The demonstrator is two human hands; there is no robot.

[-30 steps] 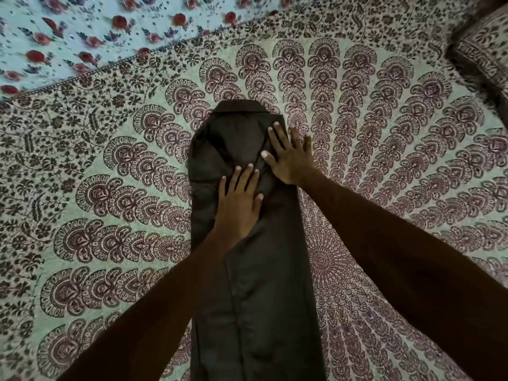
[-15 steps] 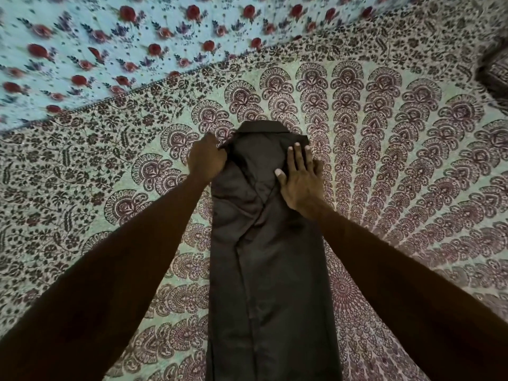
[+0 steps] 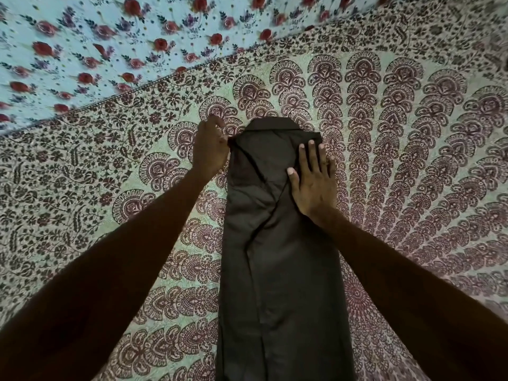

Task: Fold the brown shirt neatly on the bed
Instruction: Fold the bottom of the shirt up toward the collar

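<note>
Head view: the brown shirt (image 3: 280, 270), a long strip at the middle of the bed (image 3: 412, 166), is pressed down by the spread right hand (image 3: 312, 185), probably so the left hand (image 3: 210, 152), pinching its shoulder edge, can straighten it.

Brown shirt (image 3: 277, 257): folded to long narrow strip, flat on bed (image 3: 412, 133).

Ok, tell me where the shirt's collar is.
Head view, mid-frame: the collar lies at the far end of the brown shirt, just beyond the left hand and right hand.
</note>
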